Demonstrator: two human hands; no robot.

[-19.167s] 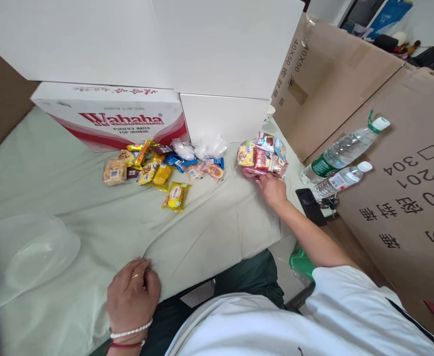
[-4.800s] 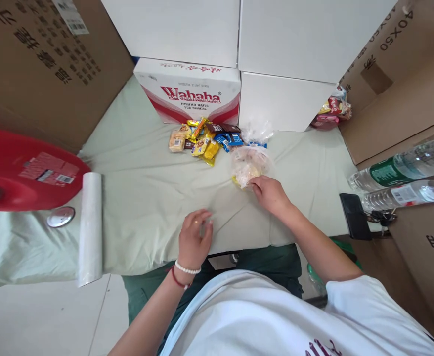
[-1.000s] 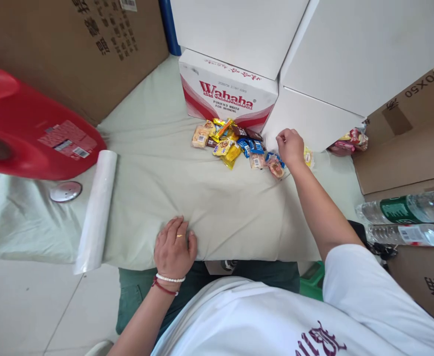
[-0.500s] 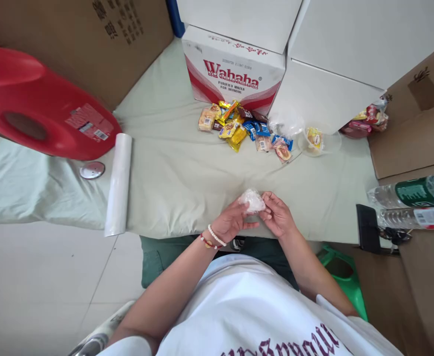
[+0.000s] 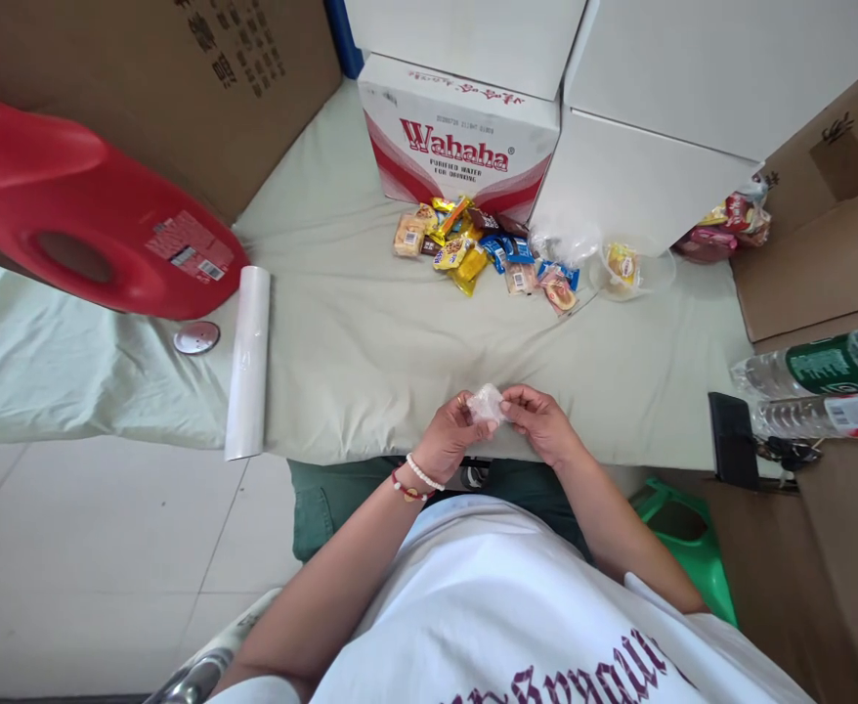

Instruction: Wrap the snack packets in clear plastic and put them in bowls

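Crumpled bundle: here it is — a small wad of clear, whitish plastic (image 5: 487, 403), up between both hands just over the near edge of the table (image 5: 356, 362), no longer back by the boxes.
Left hand: up from its flat rest on the cloth, this hand (image 5: 452, 437) now joins in, thumb and fingers clamped on the wad's left side.
Right hand: back from its reach, this hand (image 5: 542, 422) pinches the right side, thumb and forefinger together on it — so two hands seem to be working one wad.
Far side: a heap of yellow, brown and blue snack packets (image 5: 465, 256) sits against the white-and-red cardboard box (image 5: 462, 147); rightward, a round translucent plastic bowl (image 5: 660, 274) holds a yellow packet (image 5: 622, 264).
Left end: a white plastic roll (image 5: 248, 362) overhangs the near edge, beside a big red plastic jug (image 5: 99, 205).
Right end: a black phone (image 5: 733, 440) lies by the near corner.
Floor: pale tiles (image 5: 107, 548) left, a green plastic stool (image 5: 685, 533) right.
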